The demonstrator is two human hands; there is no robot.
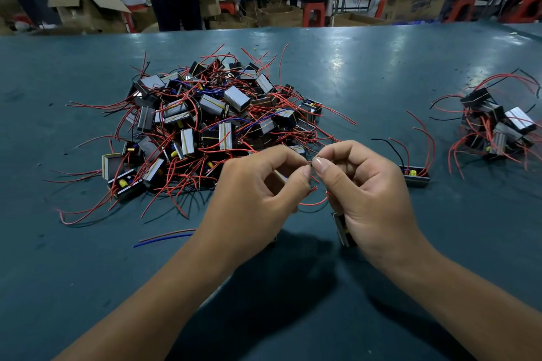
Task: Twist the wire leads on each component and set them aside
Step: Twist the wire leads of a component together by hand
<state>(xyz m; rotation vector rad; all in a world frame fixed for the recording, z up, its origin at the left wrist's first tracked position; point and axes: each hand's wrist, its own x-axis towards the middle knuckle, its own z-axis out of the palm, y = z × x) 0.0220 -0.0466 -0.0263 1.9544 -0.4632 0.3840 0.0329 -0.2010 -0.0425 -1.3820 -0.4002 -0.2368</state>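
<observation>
**Fingertips meet on the leads**

Both hands up over the green table [381, 73]! The left hand [258, 193] and right hand [363, 184] pinch the red wire leads [315, 201] between thumb and forefinger, tips touching. The component [343, 228] hangs under the right palm. Big tangled pile [211, 126] just beyond; a smaller pile [495, 123] sits far right, one lone unit [415, 176] between.

Big pile [205, 126] lies left on the table [366, 73], small pile [495, 126] right

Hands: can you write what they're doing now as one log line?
left hand pinches red wire | right hand pinches wire end, component hanging below | big pile waiting | small pile aside
</observation>
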